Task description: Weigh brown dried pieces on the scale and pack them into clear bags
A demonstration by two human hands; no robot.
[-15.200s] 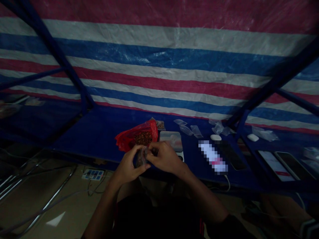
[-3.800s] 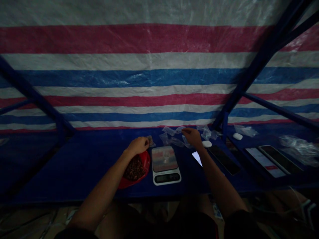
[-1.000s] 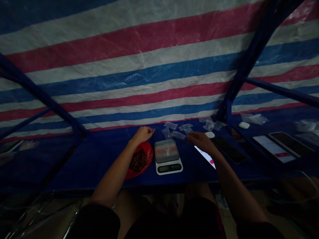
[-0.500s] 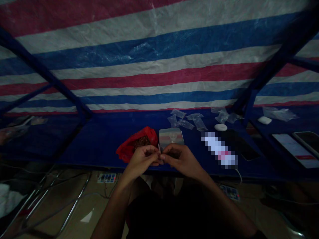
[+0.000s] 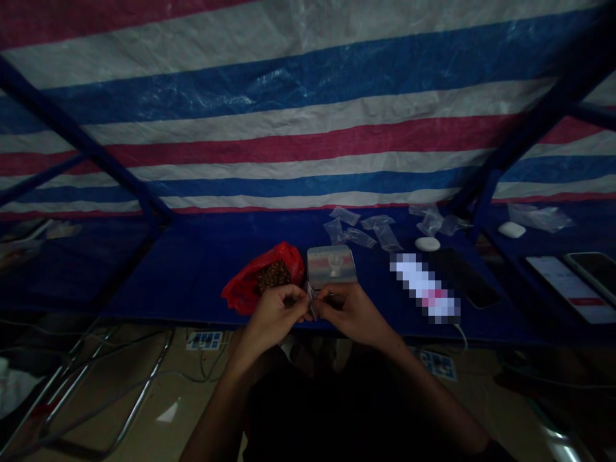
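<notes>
My left hand (image 5: 272,319) and my right hand (image 5: 353,312) meet at the near edge of the blue table (image 5: 192,269), fingers pinched together on a small clear plastic bag (image 5: 311,303) held between them. Just beyond the hands stands a small digital scale (image 5: 332,264). Left of the scale lies an open red plastic bag (image 5: 250,285) with dark reddish-brown dried bits inside.
Several empty small clear bags (image 5: 359,229) lie behind the scale. Right of it are a lit phone (image 5: 426,295), a dark phone (image 5: 462,276), a white earbud case (image 5: 427,244) and more phones (image 5: 568,285). A striped tarp (image 5: 308,128) hangs behind; power strips (image 5: 205,340) lie on the floor.
A second ago my hands were stretched out over the table, the right near the empty bags. They have come back together at the table edge, pinching a small clear bag.
</notes>
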